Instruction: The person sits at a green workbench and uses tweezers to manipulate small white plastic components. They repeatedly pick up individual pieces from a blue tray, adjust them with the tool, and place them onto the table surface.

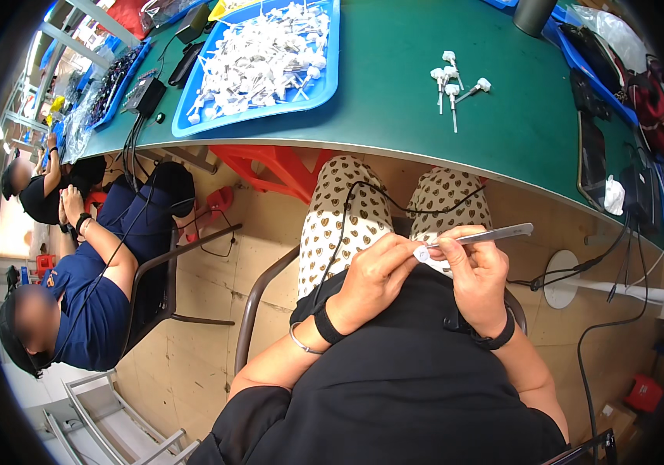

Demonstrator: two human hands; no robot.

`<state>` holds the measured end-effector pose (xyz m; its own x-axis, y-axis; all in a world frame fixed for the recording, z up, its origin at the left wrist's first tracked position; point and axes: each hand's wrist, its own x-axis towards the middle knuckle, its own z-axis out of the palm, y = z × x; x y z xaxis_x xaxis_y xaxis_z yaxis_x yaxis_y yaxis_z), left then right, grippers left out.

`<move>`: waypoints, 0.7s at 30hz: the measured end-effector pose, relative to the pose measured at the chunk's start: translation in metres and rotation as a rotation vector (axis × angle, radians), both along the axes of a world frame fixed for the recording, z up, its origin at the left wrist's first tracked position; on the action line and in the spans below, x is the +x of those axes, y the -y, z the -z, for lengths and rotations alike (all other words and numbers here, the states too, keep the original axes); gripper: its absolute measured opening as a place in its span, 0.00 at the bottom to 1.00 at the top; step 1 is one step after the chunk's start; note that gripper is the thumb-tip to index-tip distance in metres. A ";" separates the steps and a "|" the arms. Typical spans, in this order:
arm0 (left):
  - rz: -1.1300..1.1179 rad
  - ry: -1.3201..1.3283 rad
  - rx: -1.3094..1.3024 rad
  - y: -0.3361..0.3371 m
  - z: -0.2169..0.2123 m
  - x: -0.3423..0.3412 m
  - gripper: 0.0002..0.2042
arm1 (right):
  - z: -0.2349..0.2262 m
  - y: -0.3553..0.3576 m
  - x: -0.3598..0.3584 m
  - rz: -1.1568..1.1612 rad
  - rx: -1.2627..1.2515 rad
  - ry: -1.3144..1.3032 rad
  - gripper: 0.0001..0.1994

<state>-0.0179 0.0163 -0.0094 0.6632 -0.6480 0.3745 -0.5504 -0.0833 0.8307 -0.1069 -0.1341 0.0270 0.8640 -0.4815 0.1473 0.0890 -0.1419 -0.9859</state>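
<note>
My left hand (pixel 378 275) holds a small white plastic part (pixel 423 254) over my lap, fingers closed around it. My right hand (pixel 475 275) grips metal tweezers (pixel 495 232) whose tips touch that white part. Both hands sit close together below the edge of the green table (pixel 394 93). On the table lie a few finished white parts with thin stems (pixel 452 84). A blue tray (pixel 324 97) heaped with several white parts stands at the table's left.
A person in dark blue (pixel 88 294) sits on a chair to my left, another person (pixel 41 190) beyond. A red stool (pixel 278 167) stands under the table. Black cables, a tablet (pixel 591 159), bags and a dark cup (pixel 535 14) crowd the table's right side.
</note>
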 end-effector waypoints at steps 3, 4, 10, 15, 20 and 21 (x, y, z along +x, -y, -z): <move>0.019 0.030 -0.028 0.000 0.003 0.001 0.11 | -0.001 0.000 0.000 -0.003 -0.007 0.001 0.05; 0.021 0.028 -0.030 0.000 0.003 0.001 0.11 | -0.001 -0.001 0.000 -0.002 -0.031 0.001 0.05; 0.022 0.027 -0.049 0.001 0.005 0.000 0.10 | -0.003 0.005 0.001 -0.037 -0.407 0.044 0.04; 0.026 0.003 -0.056 -0.001 0.006 0.003 0.10 | -0.004 0.008 0.002 -0.080 -0.371 0.075 0.05; 0.025 -0.044 -0.047 0.001 0.004 0.005 0.08 | 0.004 0.003 -0.001 -0.008 -0.103 0.072 0.05; 0.026 -0.046 -0.047 0.001 0.004 0.005 0.08 | 0.005 0.003 0.000 -0.015 -0.119 0.072 0.05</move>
<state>-0.0130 0.0153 -0.0139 0.6640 -0.6473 0.3744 -0.5127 -0.0295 0.8581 -0.1071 -0.1373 0.0224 0.8560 -0.4440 0.2647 0.1623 -0.2554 -0.9531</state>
